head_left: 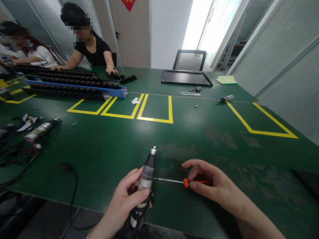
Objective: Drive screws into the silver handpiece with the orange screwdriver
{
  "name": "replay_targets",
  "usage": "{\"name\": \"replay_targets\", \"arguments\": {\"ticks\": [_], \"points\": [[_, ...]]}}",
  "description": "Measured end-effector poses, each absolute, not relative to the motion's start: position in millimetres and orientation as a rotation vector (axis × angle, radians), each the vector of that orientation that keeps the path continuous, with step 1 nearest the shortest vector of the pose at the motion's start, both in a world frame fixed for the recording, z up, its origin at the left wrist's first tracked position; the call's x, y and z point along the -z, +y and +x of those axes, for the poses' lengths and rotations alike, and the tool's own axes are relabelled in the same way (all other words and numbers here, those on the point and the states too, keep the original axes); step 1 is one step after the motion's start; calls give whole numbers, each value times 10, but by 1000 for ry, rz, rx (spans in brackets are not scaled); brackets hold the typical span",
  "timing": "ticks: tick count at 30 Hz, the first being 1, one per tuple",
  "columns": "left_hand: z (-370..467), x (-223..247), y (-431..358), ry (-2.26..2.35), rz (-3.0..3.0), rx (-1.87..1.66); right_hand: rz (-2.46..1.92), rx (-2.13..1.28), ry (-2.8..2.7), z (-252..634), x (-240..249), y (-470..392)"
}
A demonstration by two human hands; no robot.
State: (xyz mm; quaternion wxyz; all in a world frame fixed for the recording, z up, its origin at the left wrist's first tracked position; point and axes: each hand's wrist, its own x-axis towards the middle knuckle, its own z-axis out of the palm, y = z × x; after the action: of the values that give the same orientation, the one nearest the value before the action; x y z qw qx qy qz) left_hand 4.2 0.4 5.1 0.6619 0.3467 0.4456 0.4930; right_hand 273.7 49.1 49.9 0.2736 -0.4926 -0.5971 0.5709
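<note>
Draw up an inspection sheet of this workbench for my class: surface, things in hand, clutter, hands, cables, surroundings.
Surface: green table, yellow tape outlines, scuffs right of centre.
Things in hand: power screwdriver; orange-handled screwdriver; small dark pieces beside it, probably screws.
Clutter: white scrap by the tape; spare tool at left, another at far right.
Grippers: nothing seen; left hand holds the power screwdriver, right hand is at the orange handle, grip unclear.
Cables: tangle at left; one dark cable hangs over the near edge.
Surroundings: two people across the table at left, blue channel, framed panel, chair.
</note>
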Motion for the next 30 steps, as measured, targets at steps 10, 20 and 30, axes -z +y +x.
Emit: {"name": "replay_targets", "arguments": {"ticks": [10, 20, 30], "points": [[46, -51, 7, 1010, 800, -1109, -1296, -1622, -1559, 2711, -520, 474], [37, -24, 16, 997, 807, -1112, -1377, -1673, -1551, 2699, -507, 489], [43, -46, 14, 1020, 793, -1107, -1333, -1557, -1689, 2694, -527, 462]]}}
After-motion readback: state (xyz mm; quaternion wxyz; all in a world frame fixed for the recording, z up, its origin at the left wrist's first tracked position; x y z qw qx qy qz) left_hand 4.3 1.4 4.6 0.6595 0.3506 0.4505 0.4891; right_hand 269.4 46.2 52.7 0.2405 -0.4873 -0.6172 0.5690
